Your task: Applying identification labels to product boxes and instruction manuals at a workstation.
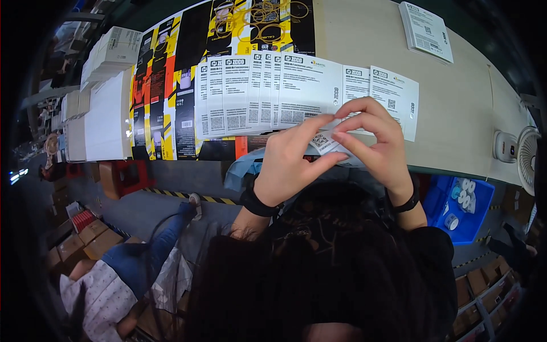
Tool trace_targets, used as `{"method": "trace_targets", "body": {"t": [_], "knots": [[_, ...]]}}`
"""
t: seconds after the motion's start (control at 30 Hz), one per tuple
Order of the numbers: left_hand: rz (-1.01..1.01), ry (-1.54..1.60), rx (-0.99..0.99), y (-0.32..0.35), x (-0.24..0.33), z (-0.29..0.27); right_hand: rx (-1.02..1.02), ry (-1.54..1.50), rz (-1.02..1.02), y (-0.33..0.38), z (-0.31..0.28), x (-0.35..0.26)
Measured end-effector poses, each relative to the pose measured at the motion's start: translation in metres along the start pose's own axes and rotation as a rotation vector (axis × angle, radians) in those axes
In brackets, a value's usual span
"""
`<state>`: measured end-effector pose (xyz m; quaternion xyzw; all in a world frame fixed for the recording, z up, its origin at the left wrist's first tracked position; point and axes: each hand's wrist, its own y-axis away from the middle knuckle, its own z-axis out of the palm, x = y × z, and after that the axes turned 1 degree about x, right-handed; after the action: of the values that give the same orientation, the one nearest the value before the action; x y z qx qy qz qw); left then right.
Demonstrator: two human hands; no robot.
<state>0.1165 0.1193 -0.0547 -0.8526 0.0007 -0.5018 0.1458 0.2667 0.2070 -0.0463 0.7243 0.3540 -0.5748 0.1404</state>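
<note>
Close to the table's front edge, my left hand (286, 162) and my right hand (378, 141) meet over a small white paper label with a square printed code (322, 142). My left index finger and thumb curve around its upper and lower sides. The right thumb and index fingertips pinch at its upper right, where fingers partly hide it. Just beyond lies an overlapping row of flat white printed cards (307, 85). A further white printed card (393, 94) rests at the right end of this row.
Yellow rubber bands (268, 25) lie on black-and-yellow printed sheets (188, 51). White stacks (108, 114) stand at left, another white stack (427, 33) at far right. A small fan (529, 159) sits at the right edge. Below are a blue bin (476, 211) and another person (122, 268).
</note>
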Motion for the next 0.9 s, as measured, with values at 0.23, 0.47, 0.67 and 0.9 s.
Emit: {"method": "trace_targets", "body": {"t": [0.23,0.47,0.67,0.9], "knots": [[-0.125,0.064,-0.004,-0.003,0.001,-0.002,0.222,-0.044,-0.07,0.002,0.005,0.007],[-0.201,0.097,-0.013,0.002,-0.014,-0.006,0.083,-0.284,0.121,0.0,0.004,0.004],[0.087,-0.216,0.125,-0.01,-0.007,-0.01,-0.069,-0.271,0.306,0.002,0.006,0.006],[0.148,-0.227,0.095,-0.005,-0.014,-0.005,-0.025,-0.206,0.207,0.001,0.011,0.004]]}}
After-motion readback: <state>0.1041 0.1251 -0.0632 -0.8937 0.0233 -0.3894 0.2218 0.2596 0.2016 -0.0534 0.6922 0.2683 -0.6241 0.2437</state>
